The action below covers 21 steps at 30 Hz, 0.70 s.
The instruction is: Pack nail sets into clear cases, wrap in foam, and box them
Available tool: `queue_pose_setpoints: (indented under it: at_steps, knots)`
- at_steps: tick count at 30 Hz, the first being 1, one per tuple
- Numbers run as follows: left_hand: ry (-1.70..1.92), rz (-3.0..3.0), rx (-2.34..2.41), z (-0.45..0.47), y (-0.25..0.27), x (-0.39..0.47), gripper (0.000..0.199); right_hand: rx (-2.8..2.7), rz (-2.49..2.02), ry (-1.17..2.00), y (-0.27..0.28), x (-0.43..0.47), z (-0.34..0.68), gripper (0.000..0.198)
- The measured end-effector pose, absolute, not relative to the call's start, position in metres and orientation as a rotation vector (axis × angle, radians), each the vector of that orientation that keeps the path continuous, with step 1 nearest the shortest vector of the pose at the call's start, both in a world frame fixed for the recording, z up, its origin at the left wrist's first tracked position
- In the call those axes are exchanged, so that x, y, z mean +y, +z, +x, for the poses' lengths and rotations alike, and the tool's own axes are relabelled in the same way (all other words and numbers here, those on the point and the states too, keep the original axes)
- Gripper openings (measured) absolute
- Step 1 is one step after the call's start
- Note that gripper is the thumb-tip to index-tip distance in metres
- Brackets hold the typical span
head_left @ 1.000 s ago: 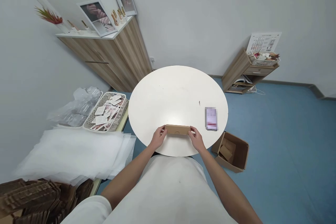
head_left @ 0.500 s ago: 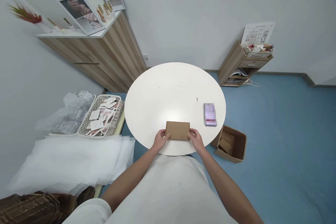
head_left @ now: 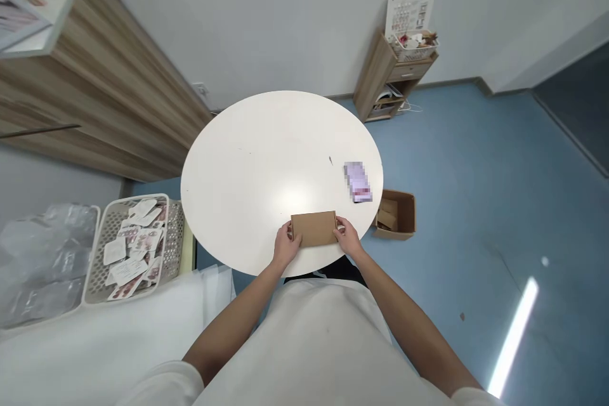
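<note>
A flat, rectangular brown cardboard box [head_left: 314,229], its broad face plain, is at the round white desk [head_left: 228,177]'s near edge; left hand [head_left: 286,246] pinches one end; right hand [head_left: 349,238] the other.

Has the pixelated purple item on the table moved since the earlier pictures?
No, not visibly. Against the small dark mark on the white table, the pixelated purple item keeps about the same place; the whole view shifted.

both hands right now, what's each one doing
Left hand: closed on the left end of the brown cardboard box.
Right hand: closed on the box's right end.
</note>
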<state>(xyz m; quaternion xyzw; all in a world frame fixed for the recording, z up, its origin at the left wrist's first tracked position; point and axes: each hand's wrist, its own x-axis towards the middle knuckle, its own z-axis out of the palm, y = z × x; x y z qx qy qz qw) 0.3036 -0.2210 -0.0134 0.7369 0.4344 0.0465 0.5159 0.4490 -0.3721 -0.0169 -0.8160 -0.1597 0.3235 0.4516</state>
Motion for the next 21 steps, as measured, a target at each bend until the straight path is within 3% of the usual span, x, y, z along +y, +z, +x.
queue_pose_setpoints:
  at_steps: [8, 21]
  knots:
    - [-0.021, 1.814, 0.766, 0.366, 0.005, -0.278, 0.059, -0.111, -2.021, 0.589, 0.005, -0.456, 0.471, 0.048]
    - [-0.350, 1.688, 0.457, 0.584, -0.020, -0.436, 0.069, 0.334, -2.037, 0.321, -0.017, -0.630, 0.597, 0.065]
